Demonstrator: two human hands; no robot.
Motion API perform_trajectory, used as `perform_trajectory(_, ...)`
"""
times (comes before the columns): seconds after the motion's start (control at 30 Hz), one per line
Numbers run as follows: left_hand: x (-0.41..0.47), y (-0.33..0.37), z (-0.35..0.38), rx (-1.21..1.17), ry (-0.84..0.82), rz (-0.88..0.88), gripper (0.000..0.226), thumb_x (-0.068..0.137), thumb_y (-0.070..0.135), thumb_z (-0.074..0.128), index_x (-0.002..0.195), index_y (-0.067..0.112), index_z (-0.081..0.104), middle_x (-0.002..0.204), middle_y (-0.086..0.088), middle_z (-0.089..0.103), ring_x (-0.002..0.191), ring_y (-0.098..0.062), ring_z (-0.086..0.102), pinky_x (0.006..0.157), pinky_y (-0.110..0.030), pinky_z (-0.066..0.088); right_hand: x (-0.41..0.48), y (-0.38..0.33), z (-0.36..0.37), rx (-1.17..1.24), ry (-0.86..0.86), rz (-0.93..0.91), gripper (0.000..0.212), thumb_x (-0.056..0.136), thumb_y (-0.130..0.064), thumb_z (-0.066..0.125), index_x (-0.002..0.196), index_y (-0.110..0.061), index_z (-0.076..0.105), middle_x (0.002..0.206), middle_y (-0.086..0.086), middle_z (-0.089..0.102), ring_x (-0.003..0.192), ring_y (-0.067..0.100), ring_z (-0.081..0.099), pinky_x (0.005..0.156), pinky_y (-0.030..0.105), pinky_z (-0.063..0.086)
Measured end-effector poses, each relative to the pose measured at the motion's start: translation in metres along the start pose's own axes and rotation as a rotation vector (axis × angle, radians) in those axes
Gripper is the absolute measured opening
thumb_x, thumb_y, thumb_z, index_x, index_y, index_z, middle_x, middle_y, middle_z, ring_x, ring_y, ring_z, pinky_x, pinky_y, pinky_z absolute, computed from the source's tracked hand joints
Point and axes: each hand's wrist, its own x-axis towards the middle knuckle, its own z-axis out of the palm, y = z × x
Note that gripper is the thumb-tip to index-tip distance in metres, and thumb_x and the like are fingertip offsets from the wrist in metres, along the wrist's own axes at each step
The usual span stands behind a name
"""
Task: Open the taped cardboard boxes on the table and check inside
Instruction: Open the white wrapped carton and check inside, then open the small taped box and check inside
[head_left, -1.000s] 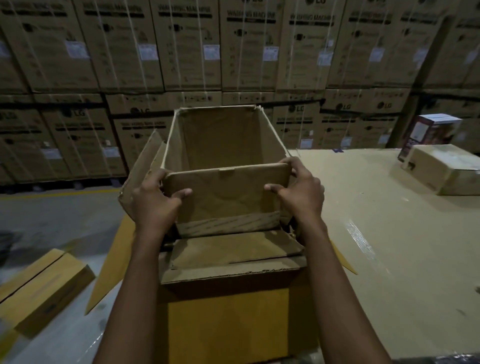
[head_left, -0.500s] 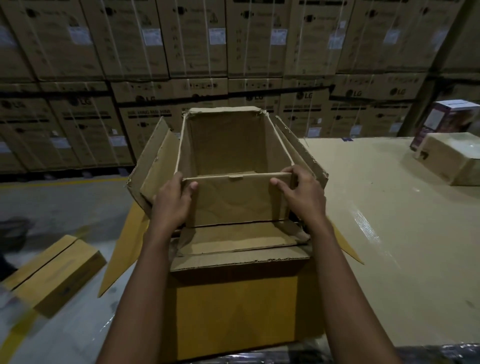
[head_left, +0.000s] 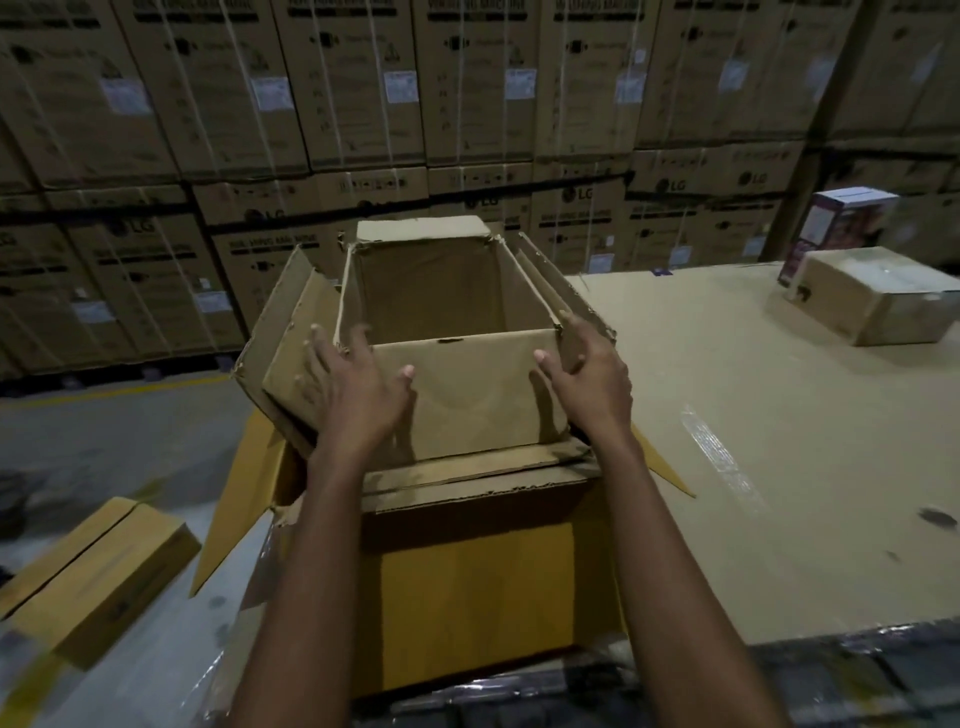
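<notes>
At table (head_left: 753, 415) edge: one open box (head_left: 467, 400); left hand (head_left: 358, 395), right hand (head_left: 587, 379) both spread flat against it.

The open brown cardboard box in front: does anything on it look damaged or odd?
Yes. The open brown cardboard box has ragged, torn edges on its near flap and right flap, and the corner of the left flap is frayed. It looks ripped open roughly, not cut cleanly.

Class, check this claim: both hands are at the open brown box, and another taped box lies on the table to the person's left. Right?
Wrong side: the head view shows the taped box on the table to the person's right. The left hand and right hand are indeed at the open brown box.
</notes>
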Motion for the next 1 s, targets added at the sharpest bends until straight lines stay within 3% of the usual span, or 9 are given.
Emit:
perform_trajectory(0.07,-0.023,0.024,0.009,-0.040,0.112,0.136,0.067,0.096,0.046,0.061,0.152,0.028,0.030,0.170,-0.009,0.002,0.156,-0.030,-0.005,0.126,-0.052,0.003,-0.014,0.001,-0.012,0.106,0.121,-0.032,0.051,0.093,-0.043,0.072,0.141,-0.043,0.055,0.137,-0.004,0.062,0.118,0.018,0.061,0.092,0.039,0.055)
perform_trajectory(0.17,-0.051,0.060,0.031,-0.222,0.045,0.299,0.051,0.099,0.044,0.057,0.146,0.029,0.043,0.166,-0.001,0.022,0.156,-0.020,0.001,0.126,-0.050,0.012,-0.035,0.011,-0.038,0.203,0.256,-0.024,0.038,0.096,-0.034,0.072,0.133,-0.037,0.064,0.134,-0.010,0.065,0.115,0.011,0.062,0.088,0.031,0.054)
perform_trajectory(0.3,-0.089,0.108,0.067,-0.500,-0.117,0.437,0.031,0.099,0.036,0.061,0.130,0.031,0.057,0.155,0.004,0.043,0.153,-0.016,0.019,0.122,-0.052,0.026,-0.059,0.060,-0.070,0.331,0.422,0.118,0.022,0.099,-0.026,0.069,0.119,-0.033,0.073,0.120,-0.015,0.072,0.106,0.007,0.068,0.081,0.045,0.064)
perform_trajectory(0.47,-0.135,0.160,0.119,-0.698,-0.293,0.538,0.028,0.100,0.032,0.063,0.128,0.030,0.061,0.146,0.014,0.052,0.150,-0.002,0.023,0.111,-0.017,0.024,-0.073,0.122,-0.127,0.372,0.502,0.293,0.016,0.097,-0.025,0.071,0.106,-0.037,0.076,0.105,-0.018,0.075,0.094,0.000,0.069,0.074,0.049,0.064)
perform_trajectory(0.53,-0.150,0.179,0.145,-0.730,-0.366,0.526,0.027,0.100,0.034,0.064,0.127,0.031,0.062,0.141,0.016,0.054,0.148,0.000,0.027,0.105,-0.011,0.024,-0.075,0.140,-0.151,0.385,0.534,0.329,0.015,0.097,-0.024,0.071,0.106,-0.035,0.076,0.105,-0.017,0.075,0.092,-0.001,0.068,0.071,0.047,0.065)
perform_trajectory(0.7,-0.176,0.214,0.215,-0.805,-0.501,0.419,0.022,0.098,0.033,0.066,0.119,0.029,0.066,0.123,0.017,0.064,0.124,0.000,0.053,0.101,-0.028,0.046,-0.074,0.183,-0.200,0.391,0.569,0.362,0.016,0.098,-0.023,0.070,0.106,-0.035,0.077,0.104,-0.016,0.075,0.094,0.000,0.069,0.068,0.042,0.065)
perform_trajectory(0.87,-0.201,0.254,0.278,-0.852,-0.550,0.299,0.016,0.097,0.024,0.068,0.113,0.022,0.069,0.113,0.011,0.072,0.110,0.002,0.063,0.089,-0.010,0.041,-0.062,0.232,-0.252,0.357,0.497,0.357,0.017,0.097,-0.025,0.072,0.102,-0.041,0.076,0.101,-0.019,0.075,0.091,0.002,0.070,0.072,0.049,0.064)
perform_trajectory(1.0,-0.216,0.286,0.319,-0.893,-0.586,0.197,0.013,0.096,0.022,0.069,0.109,0.022,0.070,0.109,0.011,0.073,0.107,-0.002,0.065,0.091,-0.033,0.053,-0.051,0.278,-0.301,0.321,0.407,0.404,0.014,0.094,-0.032,0.073,0.103,-0.042,0.077,0.103,-0.023,0.075,0.094,0.005,0.072,0.085,0.051,0.062)
